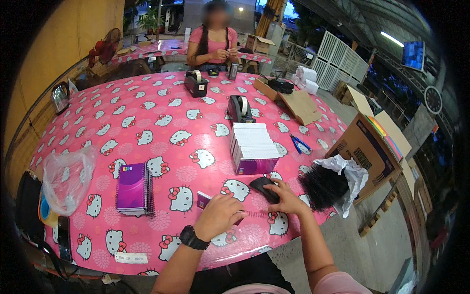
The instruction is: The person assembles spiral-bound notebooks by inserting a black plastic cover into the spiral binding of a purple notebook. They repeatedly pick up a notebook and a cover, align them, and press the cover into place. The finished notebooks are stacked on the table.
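Note:
My left hand (219, 215) is closed on a small purple notebook (203, 200), mostly covered by my fingers. A thin spiral coil (255, 214) stretches from the notebook's edge toward my right hand (287, 198). The fingers of that hand curl over a black, rounded, mouse-shaped thing (264, 190) on the table; its exact kind is unclear. Beyond it, a long row of white-paged booklets (252, 144) stands with a purple cover facing me. To the left lies a stack of purple spiral notebooks (132, 188). A heap of black spiral coils (320, 187) sits right, beside crumpled white paper (350, 179).
Two black tape dispensers (241, 109) and blue-handled pliers (300, 144) lie farther back on the pink patterned table (147, 105). A large cardboard box (364, 154) stands right. A clear plastic bag (68, 179) and phone (64, 238) lie left. Another person (213, 44) sits opposite.

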Demonstrator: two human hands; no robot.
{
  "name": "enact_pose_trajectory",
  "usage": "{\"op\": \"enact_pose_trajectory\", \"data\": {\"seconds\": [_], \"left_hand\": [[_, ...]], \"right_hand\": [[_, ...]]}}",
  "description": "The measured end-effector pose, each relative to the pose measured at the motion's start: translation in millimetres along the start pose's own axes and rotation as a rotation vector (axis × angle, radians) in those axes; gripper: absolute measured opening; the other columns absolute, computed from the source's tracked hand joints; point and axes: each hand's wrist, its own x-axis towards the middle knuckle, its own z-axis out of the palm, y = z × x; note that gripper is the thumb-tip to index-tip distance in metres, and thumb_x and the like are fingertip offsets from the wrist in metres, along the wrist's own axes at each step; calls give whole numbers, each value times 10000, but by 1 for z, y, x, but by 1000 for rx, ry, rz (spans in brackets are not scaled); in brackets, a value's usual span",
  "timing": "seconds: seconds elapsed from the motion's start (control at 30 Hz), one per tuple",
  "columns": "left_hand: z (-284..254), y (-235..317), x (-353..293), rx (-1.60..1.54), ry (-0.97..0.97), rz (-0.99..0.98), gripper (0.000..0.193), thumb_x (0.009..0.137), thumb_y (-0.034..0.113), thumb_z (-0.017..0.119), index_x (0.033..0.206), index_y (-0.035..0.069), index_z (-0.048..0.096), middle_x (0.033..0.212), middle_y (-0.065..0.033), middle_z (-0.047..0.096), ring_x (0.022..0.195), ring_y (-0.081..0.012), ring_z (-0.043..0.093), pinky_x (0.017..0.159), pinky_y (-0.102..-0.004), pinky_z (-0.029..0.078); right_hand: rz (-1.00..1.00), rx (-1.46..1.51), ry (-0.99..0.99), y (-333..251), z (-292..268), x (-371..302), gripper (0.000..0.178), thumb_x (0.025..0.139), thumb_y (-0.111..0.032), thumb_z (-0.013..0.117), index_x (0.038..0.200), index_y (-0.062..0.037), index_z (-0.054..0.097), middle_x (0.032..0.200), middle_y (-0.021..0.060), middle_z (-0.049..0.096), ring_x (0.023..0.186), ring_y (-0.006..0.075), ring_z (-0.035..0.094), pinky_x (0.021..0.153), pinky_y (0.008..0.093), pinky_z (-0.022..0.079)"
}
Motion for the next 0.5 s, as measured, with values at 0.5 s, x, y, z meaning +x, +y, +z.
{"op": "enact_pose_trajectory", "data": {"seconds": [0.5], "left_hand": [[-7, 3, -2, 100, 184, 15, 295, 738, 361, 697, 857, 95, 651, 831, -18, 615, 878, -204, 563, 930, -471, 322]], "right_hand": [[180, -26, -131, -21, -4, 1, 748, 589, -490, 785, 1164, -84, 532, 1341, 207, 379, 1201, 383, 378, 1001, 477, 315]]}}
